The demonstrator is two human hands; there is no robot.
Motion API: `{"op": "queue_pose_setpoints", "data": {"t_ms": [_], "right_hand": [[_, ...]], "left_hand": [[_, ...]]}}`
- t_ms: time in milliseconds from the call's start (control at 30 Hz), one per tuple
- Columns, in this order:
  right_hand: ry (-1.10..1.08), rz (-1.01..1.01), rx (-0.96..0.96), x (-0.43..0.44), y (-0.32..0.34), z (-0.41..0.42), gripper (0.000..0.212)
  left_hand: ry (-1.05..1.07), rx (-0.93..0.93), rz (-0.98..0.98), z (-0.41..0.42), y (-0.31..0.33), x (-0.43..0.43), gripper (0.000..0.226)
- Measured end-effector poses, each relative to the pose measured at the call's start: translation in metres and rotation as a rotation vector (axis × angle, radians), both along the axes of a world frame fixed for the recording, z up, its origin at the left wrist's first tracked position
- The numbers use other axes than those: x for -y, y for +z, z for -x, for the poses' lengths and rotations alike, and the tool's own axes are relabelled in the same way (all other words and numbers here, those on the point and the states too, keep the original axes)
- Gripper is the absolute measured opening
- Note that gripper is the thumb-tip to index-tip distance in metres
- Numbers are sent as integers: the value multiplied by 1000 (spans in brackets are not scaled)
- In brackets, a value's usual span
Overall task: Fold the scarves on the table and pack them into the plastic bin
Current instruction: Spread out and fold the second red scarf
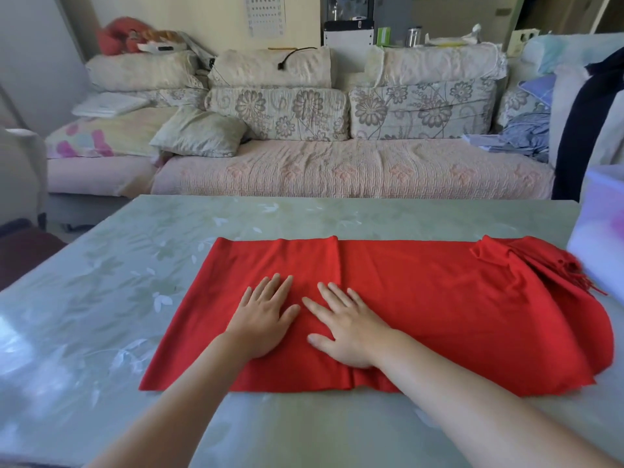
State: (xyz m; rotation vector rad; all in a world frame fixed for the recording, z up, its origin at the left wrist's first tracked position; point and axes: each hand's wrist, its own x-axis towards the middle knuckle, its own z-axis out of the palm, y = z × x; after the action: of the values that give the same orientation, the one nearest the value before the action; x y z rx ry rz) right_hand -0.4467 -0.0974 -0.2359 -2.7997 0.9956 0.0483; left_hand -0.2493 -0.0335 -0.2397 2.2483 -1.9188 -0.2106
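A red scarf (422,298) lies spread flat across the table (101,298), its fringed end bunched at the right near the plastic bin (601,238). My left hand (263,315) lies flat on the scarf's left part with fingers straight and spread. Just to its right, my right hand (347,329) also presses flat on the cloth, fingers straight. A fold edge runs up the scarf just above my hands. The translucent bin stands at the table's right edge, only partly in view.
A floral sofa (337,163) with cushions stands behind the table. Dark clothing (587,130) hangs at the right above the bin. Bare tabletop stretches left of the scarf and along the near edge.
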Motion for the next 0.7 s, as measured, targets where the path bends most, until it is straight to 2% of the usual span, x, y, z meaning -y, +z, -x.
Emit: {"op": "queue_pose_setpoints", "data": {"t_ms": [200,300,400,567,700], "right_hand": [[-61,35,-75,-4,16,-13,69],[-122,70,-14,-1,24,-43,61],[-86,77,25,2,29,-87,59],[9,17,-13,-7,21,-159,61],[15,-24,-19,-18,4,-204,60]], "left_hand": [[194,11,-83,-52,7,-33,68],[244,26,-11,-71,7,-42,63],[317,48,100,-87,8,-51,57],[146,70,4,-109,-7,-64,99],[138,68,6,-141,-8,-67,94]]}}
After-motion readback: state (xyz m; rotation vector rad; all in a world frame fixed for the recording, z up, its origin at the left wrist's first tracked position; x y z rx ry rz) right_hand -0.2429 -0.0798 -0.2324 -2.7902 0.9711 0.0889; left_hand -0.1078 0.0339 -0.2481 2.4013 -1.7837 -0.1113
